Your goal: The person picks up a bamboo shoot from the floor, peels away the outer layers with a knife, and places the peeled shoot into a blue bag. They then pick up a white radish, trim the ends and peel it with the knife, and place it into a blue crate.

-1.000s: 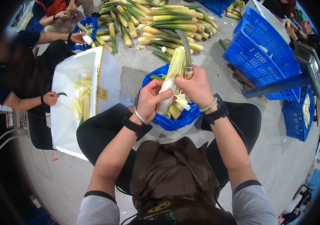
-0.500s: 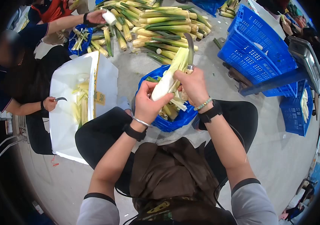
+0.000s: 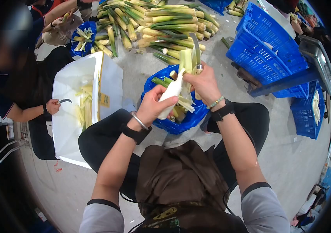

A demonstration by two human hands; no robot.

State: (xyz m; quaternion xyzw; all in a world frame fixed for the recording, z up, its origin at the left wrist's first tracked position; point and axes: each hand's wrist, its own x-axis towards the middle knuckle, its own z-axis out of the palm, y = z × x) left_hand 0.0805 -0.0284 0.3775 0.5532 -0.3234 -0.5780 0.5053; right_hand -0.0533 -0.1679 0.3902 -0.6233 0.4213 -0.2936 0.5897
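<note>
My left hand (image 3: pixel 150 109) is closed around the thick end of a white, peeled water bamboo shoot (image 3: pixel 173 88), its narrow tip pointing up and away. My right hand (image 3: pixel 206 83) grips a curved knife (image 3: pixel 197 52), blade upward. Pinched in that same hand is a pale green husk (image 3: pixel 186 59), standing apart from most of the shoot. Below both hands sits a container lined with a blue plastic bag (image 3: pixel 148 86), holding green and pale peelings (image 3: pixel 184 105).
Unpeeled water bamboo (image 3: pixel 173 27) is piled ahead. At left stands a white foam box (image 3: pixel 65 83) with husks inside, beside a co-worker's hand (image 3: pixel 52 106) holding a small curved knife. Blue crates (image 3: pixel 266 42) and a metal scale (image 3: pixel 317 58) stand right.
The husk has come away from the shoot, baring its white body and tip. My right hand has shifted slightly right with knife and husk. The co-worker's far arm has moved up, its white shoot out of sight.
</note>
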